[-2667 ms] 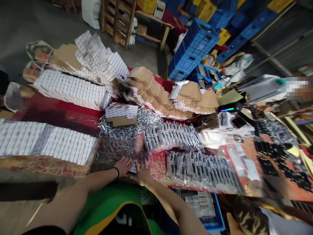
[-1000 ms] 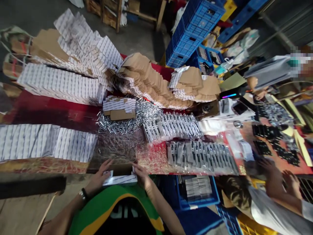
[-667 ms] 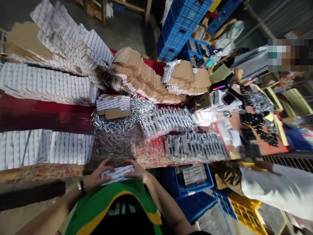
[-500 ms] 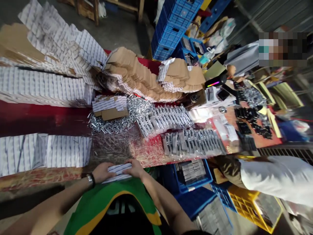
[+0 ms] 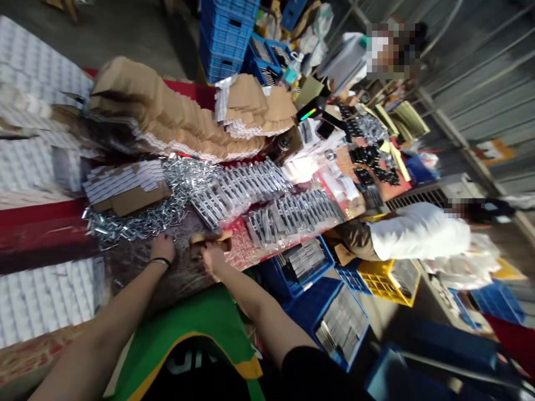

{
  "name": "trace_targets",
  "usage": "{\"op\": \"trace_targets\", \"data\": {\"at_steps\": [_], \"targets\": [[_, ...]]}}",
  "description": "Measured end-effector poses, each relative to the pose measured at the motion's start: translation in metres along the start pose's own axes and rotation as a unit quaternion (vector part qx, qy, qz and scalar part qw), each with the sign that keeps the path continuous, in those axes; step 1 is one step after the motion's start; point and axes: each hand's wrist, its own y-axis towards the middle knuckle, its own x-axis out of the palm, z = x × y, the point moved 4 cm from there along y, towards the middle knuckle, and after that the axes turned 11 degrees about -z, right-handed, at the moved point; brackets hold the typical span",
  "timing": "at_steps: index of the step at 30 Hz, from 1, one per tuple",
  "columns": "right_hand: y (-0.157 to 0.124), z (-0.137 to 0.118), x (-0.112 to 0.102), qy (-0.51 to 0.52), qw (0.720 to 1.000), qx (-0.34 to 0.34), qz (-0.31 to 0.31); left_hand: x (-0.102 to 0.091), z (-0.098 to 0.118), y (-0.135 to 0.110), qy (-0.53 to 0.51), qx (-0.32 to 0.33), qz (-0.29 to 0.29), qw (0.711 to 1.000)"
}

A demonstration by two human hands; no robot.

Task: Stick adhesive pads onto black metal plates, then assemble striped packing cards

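Note:
My right hand [image 5: 213, 259] grips a small brown cardboard box [image 5: 225, 243], whose open side shows, on the dark plastic-covered part of the table. To its left, my left hand [image 5: 163, 248] reaches down at the near edge of a heap of small silvery metal pieces [image 5: 125, 227], perhaps screws. Its fingers point away from me and are blurred, so their grip cannot be made out. On the heap rest flat white-striped cartons [image 5: 125, 181] and a brown one. Right of the heap lie two rows of plastic-wrapped metal slides [image 5: 242, 186].
Folded brown cartons [image 5: 167, 111] are stacked along the back. White-striped boxes [image 5: 50, 301] stand at left. Below the table's right edge are blue crates [image 5: 307, 278] of metal parts and a yellow crate [image 5: 397, 284]. A person in white [image 5: 418, 231] is at right.
My hands have moved forward from near my apron onto the table. The white-striped carton held between both hands is now a brown, opened box in my right hand; the left has let go. The view has swung right.

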Motion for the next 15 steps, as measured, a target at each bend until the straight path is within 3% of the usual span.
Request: {"op": "trace_targets", "data": {"at_steps": [2, 4, 5, 8, 9, 11, 13, 15], "targets": [[-0.009, 0.018, -0.008, -0.006, 1.000, -0.006, -0.015, 0.009, -0.007, 0.014, 0.047, 0.023, -0.033, 0.998], [-0.030, 0.046, -0.036, -0.018, 1.000, -0.003, 0.009, 0.017, -0.015, 0.014, 0.053, 0.042, -0.025, 0.997], [-0.043, 0.065, -0.057, -0.026, 0.999, 0.012, 0.038, 0.020, -0.018, 0.008, 0.044, 0.043, 0.000, 0.998], [-0.089, 0.142, -0.132, -0.053, 0.965, 0.180, 0.184, 0.028, -0.017, -0.028, -0.026, 0.029, 0.139, 0.990], [-0.104, 0.168, -0.152, -0.060, 0.928, 0.289, 0.227, 0.031, -0.011, -0.042, -0.058, 0.037, 0.179, 0.981], [-0.116, 0.200, -0.173, -0.091, 0.892, 0.374, 0.236, 0.040, 0.014, -0.061, -0.105, 0.089, 0.209, 0.968], [-0.111, 0.210, -0.177, -0.099, 0.905, 0.366, 0.191, 0.047, 0.044, -0.064, -0.115, 0.150, 0.177, 0.966], [-0.099, 0.208, -0.177, -0.078, 0.927, 0.340, 0.139, 0.052, 0.067, -0.052, -0.098, 0.182, 0.114, 0.972]]}}
